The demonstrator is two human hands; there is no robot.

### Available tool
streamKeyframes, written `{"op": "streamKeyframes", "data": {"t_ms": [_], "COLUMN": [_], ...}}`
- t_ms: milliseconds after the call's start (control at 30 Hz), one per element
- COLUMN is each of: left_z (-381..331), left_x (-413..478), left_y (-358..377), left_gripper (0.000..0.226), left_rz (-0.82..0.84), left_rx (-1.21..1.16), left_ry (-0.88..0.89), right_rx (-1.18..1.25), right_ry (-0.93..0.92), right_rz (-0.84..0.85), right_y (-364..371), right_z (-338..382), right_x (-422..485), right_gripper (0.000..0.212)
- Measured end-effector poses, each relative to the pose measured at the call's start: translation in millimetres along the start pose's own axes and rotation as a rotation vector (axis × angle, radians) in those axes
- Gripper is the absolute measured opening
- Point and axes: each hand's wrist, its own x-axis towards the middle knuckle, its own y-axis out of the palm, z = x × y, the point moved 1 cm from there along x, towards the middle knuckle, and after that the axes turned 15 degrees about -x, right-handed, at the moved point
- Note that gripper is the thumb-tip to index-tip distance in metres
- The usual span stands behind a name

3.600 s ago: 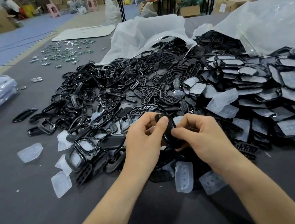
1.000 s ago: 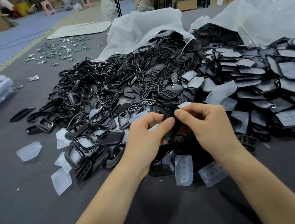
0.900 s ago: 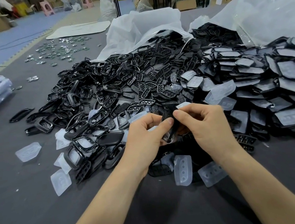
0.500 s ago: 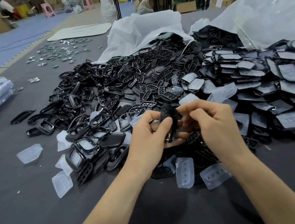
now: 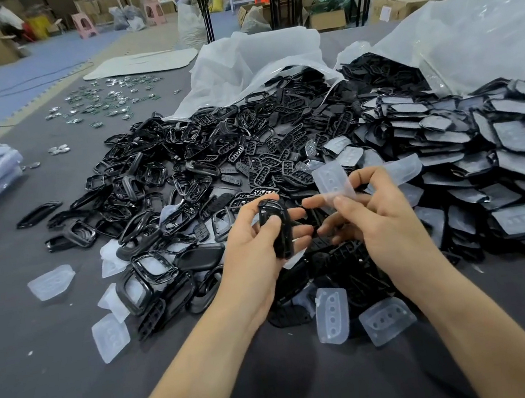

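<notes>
1. hands meet above the near edge of the heap: the left hand [image 5: 255, 250] and the right hand [image 5: 378, 219] sit just apart, fingertips facing each other.
2. the left hand grips a black key shell [image 5: 275, 227], thumb across its front and fingers curled behind it. the shell stands roughly upright, lifted off the pile.
3. the right hand pinches a clear rubber pad [image 5: 333, 182] between thumb and forefinger. the pad tilts upward just beside the shell; whether they touch, i cannot tell.
4. a heap of black frames [image 5: 201, 160] lies on the grey table [image 5: 77, 376] beyond the hands, spilling from a white bag [image 5: 255, 61].
5. stacked black backs [image 5: 499, 138] spread out on the right below a second bag [image 5: 484, 32].
6. two loose pads [image 5: 333, 313] lie between the forearms, and another one [image 5: 51, 282] lies well to the left.
7. small metal pieces [image 5: 105, 99] are scattered at the far left of the table.
</notes>
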Motion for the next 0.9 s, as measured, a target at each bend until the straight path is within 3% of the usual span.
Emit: {"op": "streamKeyframes", "data": {"t_ms": [233,500,733,900], "left_z": [-0.2,-0.6,0.1,2.0], "left_x": [0.3,2.7,6.4,4.4], "left_y": [-2.7,-3.5,-4.9,-3.7], "left_gripper": [0.027,0.031,0.063,0.065], "left_rz": [0.040,-0.063,-0.069,-0.016], "left_rx": [0.092,0.042,-0.024,0.033], "left_ry": [0.038,-0.014,-0.111,-0.132], "right_rx": [-0.014,-0.027,0.002,0.023], "right_ry": [-0.034,-0.077,-0.018,-0.017], "right_rz": [-0.116,-0.103,-0.119,-0.096], "right_y": [-2.1,-3.2,-2.7,-2.2], "right_z": [-4.7,-8.2,-4.3,-1.5], "right_x": [1.5,4.0,2.5,0.8], "right_gripper": [0.018,0.027,0.024,0.027]}}
